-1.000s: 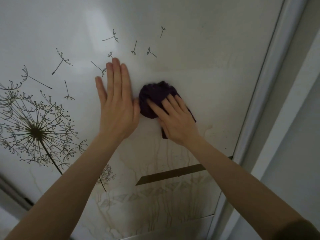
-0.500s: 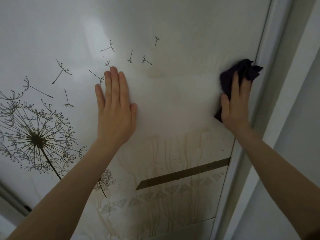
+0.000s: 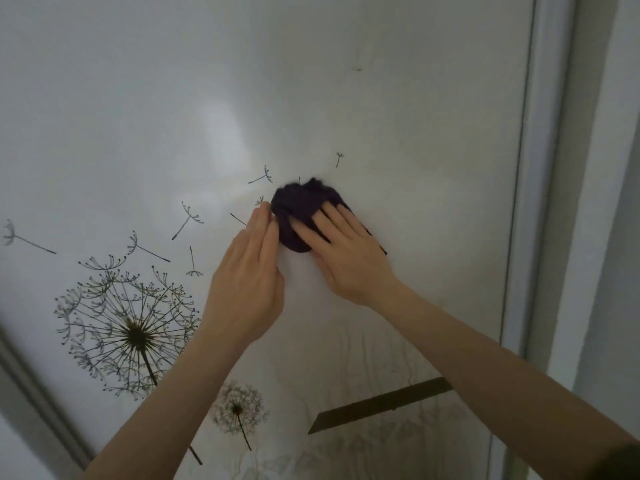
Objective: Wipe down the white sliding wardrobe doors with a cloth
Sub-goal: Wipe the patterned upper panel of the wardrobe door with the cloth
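Two-handed wipe, mid wardrobe door (image 3: 381, 98): presses bunched dark cloth (image 3: 301, 213) flat under straight fingers of right hand (image 3: 346, 261), nothing gripped; rests left hand (image 3: 246, 289), fingers straight, just left of cloth, fingertips touching it

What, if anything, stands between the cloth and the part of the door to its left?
The left hand lies flat on the door, close beside the left edge of the dark cloth under the right hand, so it blocks a leftward wipe. Toward the frame on the right, nothing visible stands in the way.
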